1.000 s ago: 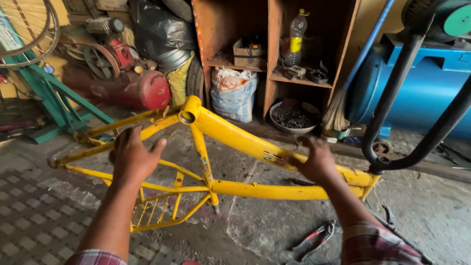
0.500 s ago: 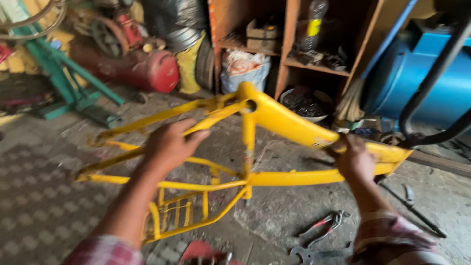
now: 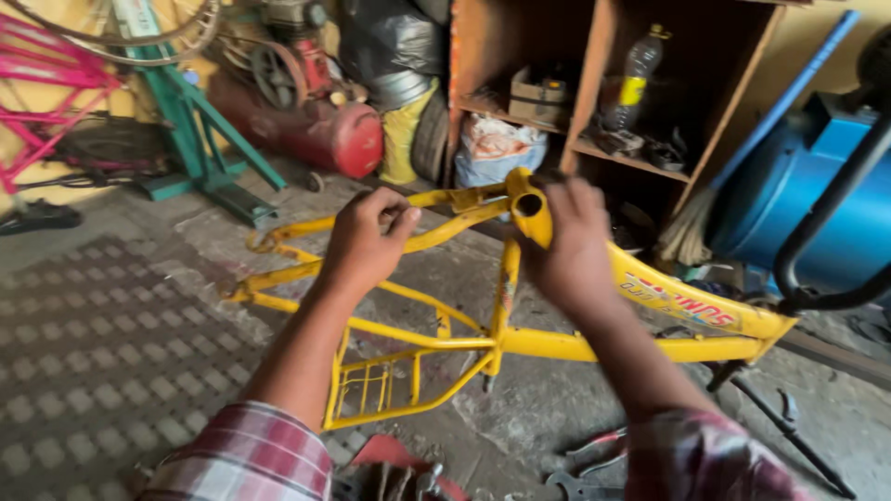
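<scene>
Both hands (image 3: 367, 243) (image 3: 568, 243) have shifted up the yellow bicycle frame (image 3: 650, 345).

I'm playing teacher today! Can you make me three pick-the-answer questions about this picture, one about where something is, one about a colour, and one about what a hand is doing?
1. Where is the clear plastic bottle?
A. On the floor
B. On the wooden shelf
C. In a hand

2. What colour is the bicycle frame?
A. Yellow
B. Green
C. White

3. What is the right hand doing?
A. Hanging free in the air
B. Holding pliers
C. Gripping the frame just under its open tube end

Answers:
1. B, the bottle stands upright on the shelf in the wooden unit behind the frame.
2. A, all its tubes are painted yellow.
3. C, the fingers wrap the frame by the round opening, while the left hand rests on a thin tube further back.
</scene>
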